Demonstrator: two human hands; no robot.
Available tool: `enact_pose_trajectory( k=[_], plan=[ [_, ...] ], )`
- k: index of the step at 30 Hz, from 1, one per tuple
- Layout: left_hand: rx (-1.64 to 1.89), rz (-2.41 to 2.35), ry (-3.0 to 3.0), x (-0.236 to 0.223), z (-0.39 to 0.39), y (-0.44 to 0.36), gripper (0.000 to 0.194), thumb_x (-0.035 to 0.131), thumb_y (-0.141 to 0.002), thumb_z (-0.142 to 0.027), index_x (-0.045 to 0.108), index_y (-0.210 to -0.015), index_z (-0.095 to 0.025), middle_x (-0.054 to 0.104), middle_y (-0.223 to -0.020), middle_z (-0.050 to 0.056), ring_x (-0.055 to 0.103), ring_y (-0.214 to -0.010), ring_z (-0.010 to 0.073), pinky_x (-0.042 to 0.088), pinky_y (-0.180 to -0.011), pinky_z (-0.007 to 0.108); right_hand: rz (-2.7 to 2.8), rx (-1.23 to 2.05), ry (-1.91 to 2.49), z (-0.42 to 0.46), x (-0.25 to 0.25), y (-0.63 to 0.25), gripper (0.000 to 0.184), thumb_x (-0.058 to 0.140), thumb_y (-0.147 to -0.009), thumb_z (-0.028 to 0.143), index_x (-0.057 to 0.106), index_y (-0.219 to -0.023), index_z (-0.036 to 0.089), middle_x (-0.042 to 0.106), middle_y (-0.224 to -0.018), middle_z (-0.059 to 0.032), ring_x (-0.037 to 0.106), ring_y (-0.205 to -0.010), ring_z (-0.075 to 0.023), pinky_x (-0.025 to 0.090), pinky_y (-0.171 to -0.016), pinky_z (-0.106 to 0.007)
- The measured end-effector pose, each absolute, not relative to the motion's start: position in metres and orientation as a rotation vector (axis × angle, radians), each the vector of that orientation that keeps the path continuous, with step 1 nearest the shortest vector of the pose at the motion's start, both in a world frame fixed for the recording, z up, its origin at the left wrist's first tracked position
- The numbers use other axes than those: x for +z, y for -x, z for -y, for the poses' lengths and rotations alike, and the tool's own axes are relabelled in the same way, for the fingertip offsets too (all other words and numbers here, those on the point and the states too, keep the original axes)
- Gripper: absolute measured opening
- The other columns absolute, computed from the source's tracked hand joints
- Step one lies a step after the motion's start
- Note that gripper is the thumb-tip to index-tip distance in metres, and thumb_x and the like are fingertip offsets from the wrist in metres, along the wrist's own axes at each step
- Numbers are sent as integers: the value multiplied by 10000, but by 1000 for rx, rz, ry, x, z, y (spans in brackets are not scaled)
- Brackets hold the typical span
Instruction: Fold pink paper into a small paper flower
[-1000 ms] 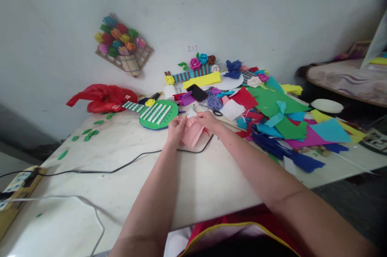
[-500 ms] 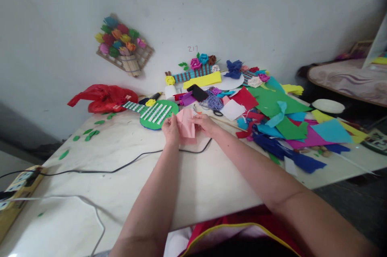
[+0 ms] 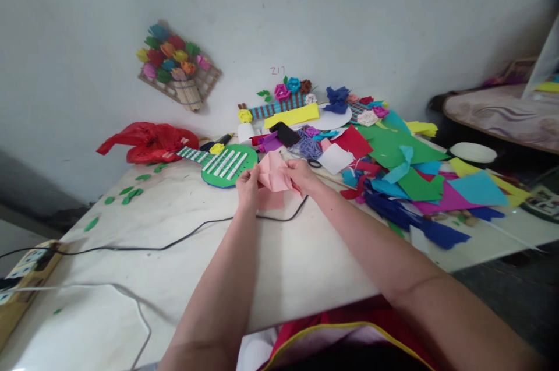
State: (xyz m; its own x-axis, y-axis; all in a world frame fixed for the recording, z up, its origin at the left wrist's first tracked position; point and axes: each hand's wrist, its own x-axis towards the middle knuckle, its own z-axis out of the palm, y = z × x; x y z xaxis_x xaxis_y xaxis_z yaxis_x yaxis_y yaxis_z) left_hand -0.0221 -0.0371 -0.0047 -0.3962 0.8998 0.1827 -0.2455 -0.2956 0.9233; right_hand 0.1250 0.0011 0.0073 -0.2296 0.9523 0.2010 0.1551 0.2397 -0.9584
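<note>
A creased sheet of pink paper (image 3: pixel 275 171) is stretched between my two hands above the table. My left hand (image 3: pixel 248 184) pinches its left edge, and my right hand (image 3: pixel 300 176) grips the right edge with the fingers closed. Below it lies another piece of pink paper (image 3: pixel 269 200), flat on the table and partly covered. Just left of my left hand rests a green guitar-shaped craft (image 3: pixel 229 167) with white strips on it.
A black cable (image 3: pixel 183 237) crosses the table below my hands. Coloured paper sheets (image 3: pixel 419 184) are heaped to the right, near scissors (image 3: pixel 314 163) and purple yarn (image 3: pixel 307 147). A red plastic bag (image 3: pixel 152 144) lies at the back left; a power strip (image 3: pixel 30 272) is at the left edge.
The pink paper was gathered low between my hands, then raised and turned upright, and is now spread out with creases showing. My left hand moved slightly left, uncovering the pink piece beneath.
</note>
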Motion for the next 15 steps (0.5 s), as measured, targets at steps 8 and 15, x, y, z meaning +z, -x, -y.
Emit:
enact_pose_trajectory(
  k=[8, 15],
  plan=[
    [1793, -1470, -1174, -2, 36, 27, 415, 638, -648, -525, 479, -539, -158, 381, -461, -53, 319, -446, 62, 248, -424, 202, 1683, 1112, 980, -8, -2, -125, 226, 583, -641, 356, 501, -570, 158, 406, -521, 44, 364, -494, -80, 279, -468, -202],
    [1794, -1565, -1299, -6, 33, 29, 402, 651, -649, -474, 457, -485, -163, 354, -467, -44, 276, -475, 71, 207, -427, 211, 1689, 1220, 939, -7, -4, -126, 225, 584, -652, 375, 552, -642, 153, 448, -512, 45, 377, -457, -82, 264, -439, -202]
  ],
)
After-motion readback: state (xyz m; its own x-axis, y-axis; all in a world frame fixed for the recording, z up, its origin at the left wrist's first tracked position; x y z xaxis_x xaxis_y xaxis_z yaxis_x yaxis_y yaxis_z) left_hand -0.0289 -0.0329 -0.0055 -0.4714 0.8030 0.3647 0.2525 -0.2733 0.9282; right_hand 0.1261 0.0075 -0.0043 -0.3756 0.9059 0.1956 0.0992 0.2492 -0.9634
